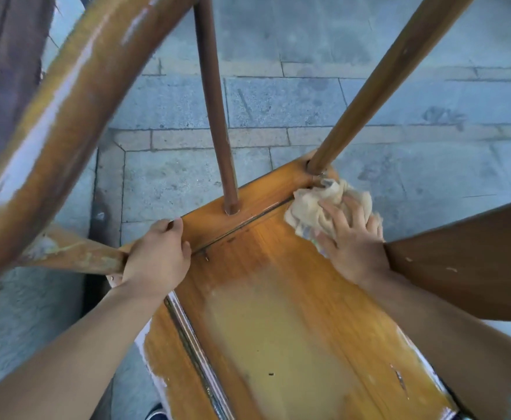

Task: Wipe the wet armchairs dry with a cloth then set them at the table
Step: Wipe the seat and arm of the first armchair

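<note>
Armchair (278, 313) fills our view from above, its wooden seat running long from near our feet up and away toward the far rail, over grey stone paving (278, 98).

Far left: thick curved arm rail (60, 110), scuffed, pale streaks along it. Whether these are water or worn finish we cannot tell.

Left hand (157, 256) curls round the seat's left corner where a side rail meets it, fingers wrapped over the edge; we judge it is steadying the frame.

Centre: thin brown spindle (215, 110) rises from the far rail. Seat middle shows a dull pale patch.

Right hand (351, 237) lies on the bunched beige cloth (324, 207), fingers spread and bent over it, pressing it into the far right corner at the foot of the angled post (384, 77). This hand is nearer the unwiped stretch.

Next stroke, we judge, runs back along the seat's long axis toward us. No table in view.
</note>
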`<state>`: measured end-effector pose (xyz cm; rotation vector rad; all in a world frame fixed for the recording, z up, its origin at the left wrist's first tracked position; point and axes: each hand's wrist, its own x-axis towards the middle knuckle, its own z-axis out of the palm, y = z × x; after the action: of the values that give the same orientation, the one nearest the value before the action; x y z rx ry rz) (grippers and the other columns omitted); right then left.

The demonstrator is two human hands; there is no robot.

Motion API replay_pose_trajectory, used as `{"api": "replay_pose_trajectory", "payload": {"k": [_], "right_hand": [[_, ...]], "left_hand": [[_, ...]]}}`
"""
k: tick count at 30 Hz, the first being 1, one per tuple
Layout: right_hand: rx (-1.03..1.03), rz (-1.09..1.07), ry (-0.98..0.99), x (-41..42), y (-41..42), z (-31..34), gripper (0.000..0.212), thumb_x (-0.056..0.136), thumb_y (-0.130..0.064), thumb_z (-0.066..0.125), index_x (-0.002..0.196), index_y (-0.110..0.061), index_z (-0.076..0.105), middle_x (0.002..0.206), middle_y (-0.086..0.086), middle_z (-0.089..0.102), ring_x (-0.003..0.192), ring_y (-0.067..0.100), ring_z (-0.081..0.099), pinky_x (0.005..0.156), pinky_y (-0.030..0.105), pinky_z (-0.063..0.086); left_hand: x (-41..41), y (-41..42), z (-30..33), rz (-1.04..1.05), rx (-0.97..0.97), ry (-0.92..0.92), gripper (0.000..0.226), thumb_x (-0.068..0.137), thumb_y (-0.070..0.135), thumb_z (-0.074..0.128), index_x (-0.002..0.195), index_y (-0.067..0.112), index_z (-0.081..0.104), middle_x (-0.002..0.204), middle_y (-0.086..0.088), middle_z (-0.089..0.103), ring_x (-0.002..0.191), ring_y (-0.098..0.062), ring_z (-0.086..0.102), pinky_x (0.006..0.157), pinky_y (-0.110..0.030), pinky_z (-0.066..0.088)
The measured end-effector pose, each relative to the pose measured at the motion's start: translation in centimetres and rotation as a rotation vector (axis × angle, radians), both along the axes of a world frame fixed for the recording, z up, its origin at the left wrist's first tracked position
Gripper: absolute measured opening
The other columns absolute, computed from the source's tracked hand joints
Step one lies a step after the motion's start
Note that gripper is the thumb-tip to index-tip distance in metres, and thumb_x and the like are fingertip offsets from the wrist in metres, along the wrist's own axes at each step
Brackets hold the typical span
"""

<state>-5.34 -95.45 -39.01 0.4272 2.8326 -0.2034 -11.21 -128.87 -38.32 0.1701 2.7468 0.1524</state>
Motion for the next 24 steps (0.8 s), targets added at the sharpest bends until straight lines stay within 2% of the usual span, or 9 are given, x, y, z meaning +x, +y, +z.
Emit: {"api": "replay_pose_trajectory", "payload": {"k": [3,5,7,11,14,18,20,21,24], "right_hand": [[0.038,-0.081,-0.06,-1.4,-4.0,-0.4,0.059,0.102,-0.06,0.031,0.155,-0.05,0.009,0.169,0.003,0.0,0.149,0.048,0.01,0.123,0.059,0.007],[0.013,0.069,0.038,-3.9,-6.0,-0.7,0.058,0.101,-0.057,0.037,0.154,-0.052,0.015,0.168,0.0,0.007,0.147,0.049,0.015,0.124,0.057,0.007],[0.039,0.224,0.115,-7.1,-6.6,-1.1,0.056,0.099,-0.055,0.039,0.153,-0.052,0.022,0.166,0.0,0.016,0.141,0.048,0.025,0.121,0.059,0.016],[0.048,0.149,0.126,-10.6,-7.6,-1.6,0.05,0.101,-0.052,0.037,0.15,-0.051,0.028,0.164,-0.002,0.02,0.13,0.045,0.032,0.113,0.06,0.023],[0.049,0.19,0.127,-4.2,-8.8,-1.0,0.052,0.101,-0.048,0.043,0.151,-0.05,0.03,0.161,0.003,0.028,0.127,0.045,0.036,0.111,0.059,0.03],[0.039,0.464,0.044,4.4,-9.5,0.9,0.062,0.088,-0.043,0.059,0.146,-0.052,0.041,0.159,0.001,0.035,0.121,0.046,0.042,0.1,0.062,0.043],[0.006,0.525,0.0,3.3,-10.3,1.1,0.063,0.09,-0.047,0.059,0.149,-0.054,0.036,0.163,-0.001,0.03,0.125,0.043,0.043,0.106,0.059,0.038],[0.008,0.555,-0.028,2.2,-11.3,1.3,0.065,0.094,-0.047,0.056,0.152,-0.054,0.028,0.165,0.0,0.024,0.127,0.043,0.04,0.109,0.058,0.035],[0.002,0.525,-0.032,0.0,-16.4,1.5,0.064,0.1,-0.047,0.039,0.157,-0.049,0.009,0.165,0.004,0.012,0.124,0.041,0.034,0.107,0.051,0.031]], "left_hand": [[1.1,0.3,0.1,-0.006,-0.026,-0.009,0.062,0.1,0.048,0.041,0.149,0.011,0.035,0.146,-0.014,0.043,0.128,-0.033,0.049,0.092,-0.042,0.05],[1.9,0.1,-0.6,-0.032,-0.009,-0.002,0.067,0.101,0.045,0.039,0.154,0.007,0.024,0.155,-0.019,0.031,0.146,-0.034,0.027,0.11,-0.045,0.038],[2.9,-0.4,-1.8,-0.048,0.033,0.03,0.064,0.103,0.037,0.035,0.156,0.006,0.018,0.161,-0.02,0.021,0.152,-0.032,0.013,0.122,-0.045,0.021],[2.5,-1.0,-3.3,-0.032,0.104,0.178,0.053,0.102,0.02,0.039,0.152,0.004,0.032,0.157,-0.017,0.032,0.15,-0.032,0.021,0.122,-0.042,0.016],[2.7,-1.3,-3.8,0.027,0.124,0.075,0.054,0.105,0.023,0.029,0.157,0.012,0.02,0.164,-0.009,0.016,0.153,-0.025,0.005,0.124,-0.043,0.01],[2.7,-0.5,-2.6,0.075,0.209,0.013,0.055,0.106,0.027,0.024,0.158,0.016,0.013,0.167,-0.003,0.002,0.153,-0.018,-0.006,0.124,-0.04,0.004],[3.1,-0.3,-1.4,0.149,0.329,0.034,0.052,0.106,0.025,0.027,0.157,0.014,0.021,0.167,-0.001,0.007,0.153,-0.013,-0.002,0.121,-0.029,-0.001],[3.6,-0.3,-0.6,0.191,0.387,0.054,0.049,0.106,0.023,0.03,0.154,0.014,0.029,0.165,0.001,0.015,0.152,-0.011,0.005,0.12,-0.03,0.002],[7.0,-2.2,1.2,0.196,0.538,0.189,0.041,0.098,0.004,0.042,0.137,0.009,0.054,0.147,-0.003,0.049,0.138,-0.019,0.038,0.112,-0.048,0.032]]}}
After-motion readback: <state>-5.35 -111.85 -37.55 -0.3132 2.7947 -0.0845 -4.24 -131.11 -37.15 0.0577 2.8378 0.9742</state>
